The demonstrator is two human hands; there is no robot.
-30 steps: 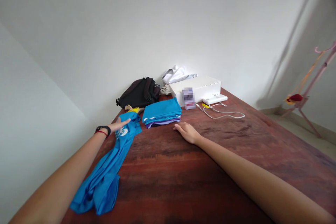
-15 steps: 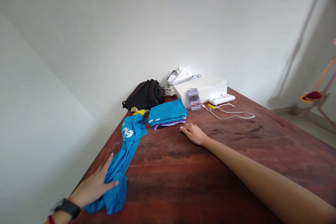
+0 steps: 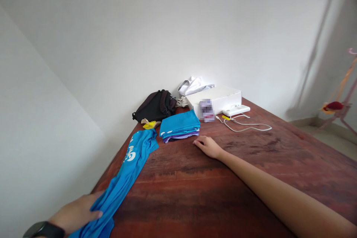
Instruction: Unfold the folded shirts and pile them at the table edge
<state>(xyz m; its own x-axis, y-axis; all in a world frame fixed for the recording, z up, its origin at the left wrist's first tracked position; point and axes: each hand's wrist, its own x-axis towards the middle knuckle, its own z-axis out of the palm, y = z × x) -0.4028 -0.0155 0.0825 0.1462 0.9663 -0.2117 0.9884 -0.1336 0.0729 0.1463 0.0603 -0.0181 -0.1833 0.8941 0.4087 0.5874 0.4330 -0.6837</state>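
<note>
A blue cloth with a white print, apparently a T-shirt (image 3: 131,171), stretches along the left side of the table. My left hand (image 3: 80,210), wearing a dark watch, grips its near end, thumb on top and fingers hidden under the fabric. Just beyond the far end lies a yellow item (image 3: 150,124). My right hand (image 3: 209,147) rests on the wood with fingers loosely curled and nothing seen in them. Close to its fingertips is a stack of folded clothes (image 3: 180,124), blue above and purple below.
Behind the stack are a black backpack (image 3: 152,106), a white box (image 3: 214,98) and a white bag (image 3: 192,84) against the wall. A small pixelated packet (image 3: 207,111) leans on the box. A white device (image 3: 236,110) and a looped cable (image 3: 251,129) lie on the wooden table (image 3: 173,193).
My left hand has gone from lying spread on the shirt to gripping it, and has drawn it toward me and left. The right hand stays by the stack, its fingers more curled.
</note>
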